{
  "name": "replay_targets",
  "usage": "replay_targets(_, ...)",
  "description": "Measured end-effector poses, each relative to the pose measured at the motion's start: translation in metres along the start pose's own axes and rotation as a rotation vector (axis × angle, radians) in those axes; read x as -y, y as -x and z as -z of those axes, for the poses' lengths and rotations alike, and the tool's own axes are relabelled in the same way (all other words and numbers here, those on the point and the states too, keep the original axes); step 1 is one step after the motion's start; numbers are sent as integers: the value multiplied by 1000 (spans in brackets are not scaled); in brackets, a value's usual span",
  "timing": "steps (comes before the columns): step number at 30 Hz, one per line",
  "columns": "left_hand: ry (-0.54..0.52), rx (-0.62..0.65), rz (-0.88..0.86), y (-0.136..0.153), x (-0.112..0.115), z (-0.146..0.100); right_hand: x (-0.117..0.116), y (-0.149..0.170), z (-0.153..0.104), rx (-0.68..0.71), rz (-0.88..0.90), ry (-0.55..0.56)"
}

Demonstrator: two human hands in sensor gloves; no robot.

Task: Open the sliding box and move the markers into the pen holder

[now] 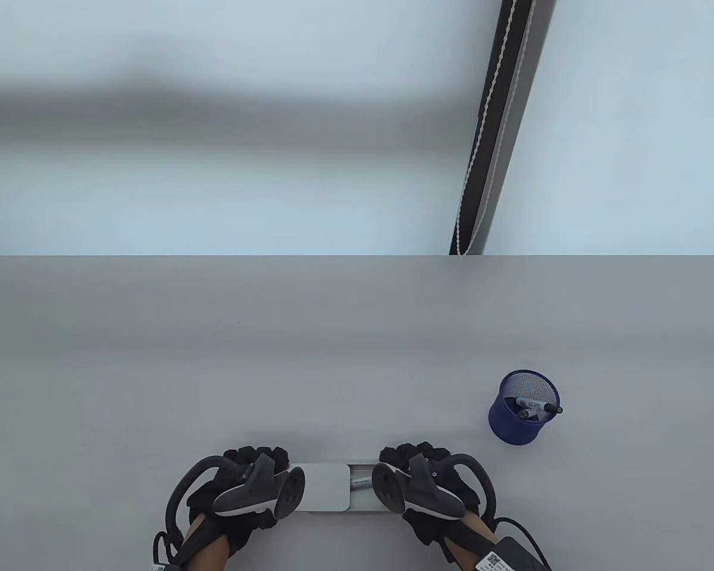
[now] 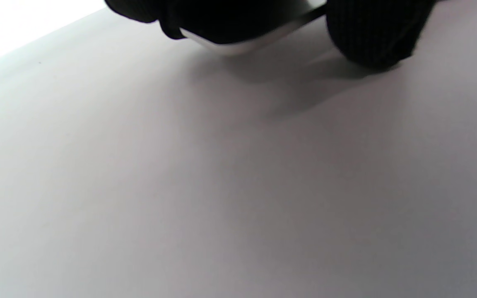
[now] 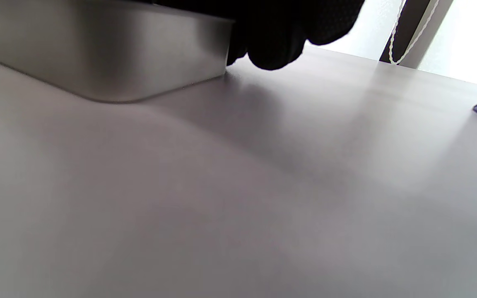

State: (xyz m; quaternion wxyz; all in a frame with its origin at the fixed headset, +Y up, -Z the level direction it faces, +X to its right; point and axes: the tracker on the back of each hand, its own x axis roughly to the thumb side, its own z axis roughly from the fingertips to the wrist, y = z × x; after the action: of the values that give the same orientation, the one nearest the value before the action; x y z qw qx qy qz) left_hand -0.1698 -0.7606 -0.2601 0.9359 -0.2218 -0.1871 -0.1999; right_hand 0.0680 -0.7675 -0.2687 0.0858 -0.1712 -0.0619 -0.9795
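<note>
Nearest the lens, at 6 o'clock of the table view: two gloved hands, each with a tracker on its back. Left hand (image 1: 238, 493) at 7 o'clock, fingers curled round the left end of the sliding box (image 1: 328, 488); black fingertips (image 2: 367, 37) wrapped over a pale rounded corner in the left wrist view. Right hand (image 1: 428, 485) at 5 o'clock, clamped on the box's right end, fingers (image 3: 271, 45) down over the grey side wall, tips touching the tabletop. Between the hands, lid slid part way left, a narrow opening on the right with a marker (image 1: 362, 480) lying inside.

Blue mesh pen holder (image 1: 522, 407) at 3 o'clock, well apart from the box, upright, two markers in the holder (image 1: 535, 407) leaning against its rim.

Plain grey table (image 1: 214, 357), matte, softly shadowed under the hands. Beyond its far edge, at 12 o'clock, a pale blurred wall; at 1 o'clock a dark upright post (image 1: 500, 131) with a white beaded cord (image 1: 482, 128) looped along it.
</note>
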Motion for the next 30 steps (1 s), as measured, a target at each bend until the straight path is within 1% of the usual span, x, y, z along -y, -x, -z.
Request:
replay_targets(5, -2, 0, -1, 0, 0, 0, 0, -1, 4, -37, 17, -27)
replay_targets(14, -3, -2, 1, 0, 0, 0, -1, -2, 11, -64, -20, 36)
replay_targets(19, -1, -2, 4, -1, -1, 1, 0, -3, 12, -44, -38, 48)
replay_targets(22, 0, -3, 7, -1, -1, 1, 0, -5, 12, -15, -93, 56)
replay_targets(30, 0, -3, 9, -1, -1, 1, 1, -6, 12, 37, -153, 73)
